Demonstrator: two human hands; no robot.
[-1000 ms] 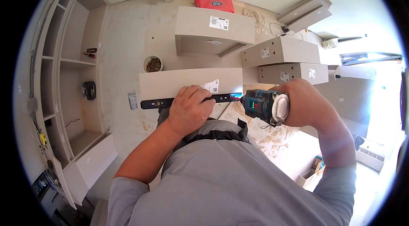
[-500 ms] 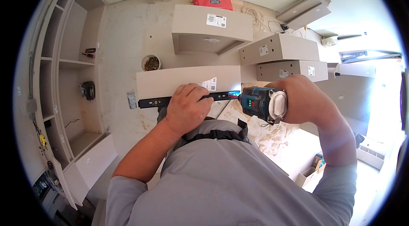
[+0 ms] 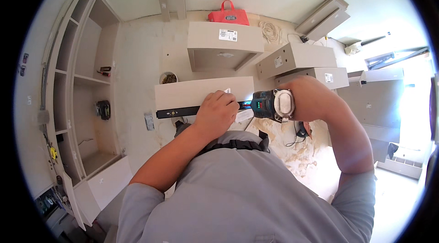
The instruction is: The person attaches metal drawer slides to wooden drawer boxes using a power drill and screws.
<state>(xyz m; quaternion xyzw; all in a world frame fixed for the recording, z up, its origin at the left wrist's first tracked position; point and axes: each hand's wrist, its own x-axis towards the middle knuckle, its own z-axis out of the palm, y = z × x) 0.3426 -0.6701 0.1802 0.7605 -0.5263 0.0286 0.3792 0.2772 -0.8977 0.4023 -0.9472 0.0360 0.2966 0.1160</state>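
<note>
A long black slotted rail (image 3: 179,112) was held to a beige panel (image 3: 194,91) by the left hand (image 3: 216,111); a blue drill (dotted with light) (image 3: 266,105) was gripped by the right hand (image 3: 307,98)

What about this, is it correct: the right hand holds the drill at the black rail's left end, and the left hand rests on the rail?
Only the end is wrong: the head view shows the drill at the right end of the black rail. The right hand does hold it, and the left hand rests on the rail.
</note>
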